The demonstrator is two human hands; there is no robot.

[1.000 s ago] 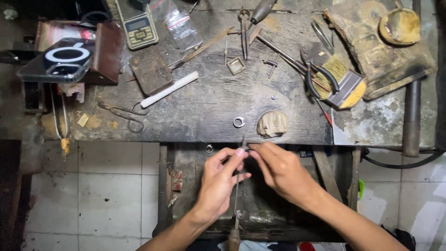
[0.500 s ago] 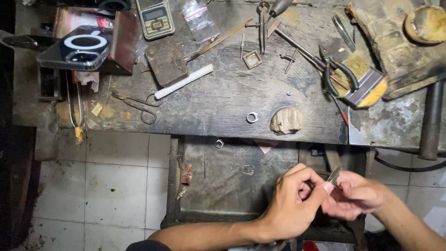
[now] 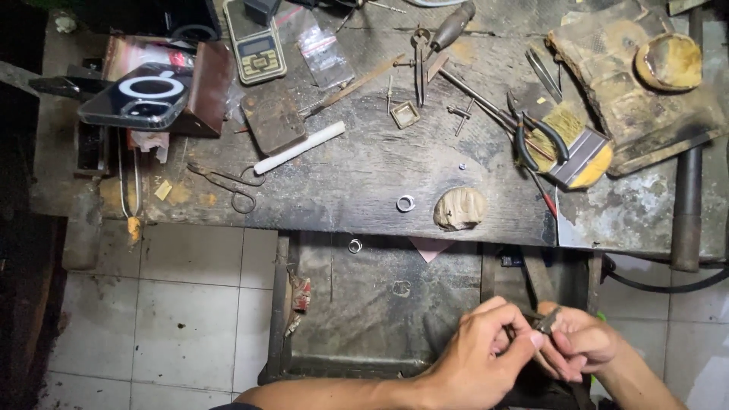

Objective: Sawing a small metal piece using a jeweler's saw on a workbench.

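Nearest, at 5 o'clock: both hands meet over the pull-out tray point(image 3: 326, 334). Left hand point(image 3: 474, 357) and right hand point(image 3: 581, 345) are pinched narrow on a small dark metal piece point(image 3: 548, 320), fingertips touching around it; too small to tell what it is. Judgement: to do this well, keep the pinch tight, wrists close, and work over the tray so anything dropped lands there, not on the tile floor point(image 3: 190, 304).

Tray: 1 silver ring point(image 3: 355, 245) near its far edge, at abt 12 o'clock from the left hand.

Tabletop point(image 3: 357, 175), going farther: 1 more silver ring point(image 3: 405, 203), just beside 1 tan putty lump point(image 3: 459, 208) at its 3 o'clock. So 2 rings total. Then 1 white stick point(image 3: 299, 147), 1 pr scissors point(image 3: 228, 181) at 9 o'clock, 1 pr black-handled pliers point(image 3: 538, 133) at 2 o'clock, 1 small square metal frame point(image 3: 405, 115). Farthest: 1 pocket scale point(image 3: 256, 47) at 11 o'clock, 1 phone point(image 3: 144, 95) w/ clear case beside it.
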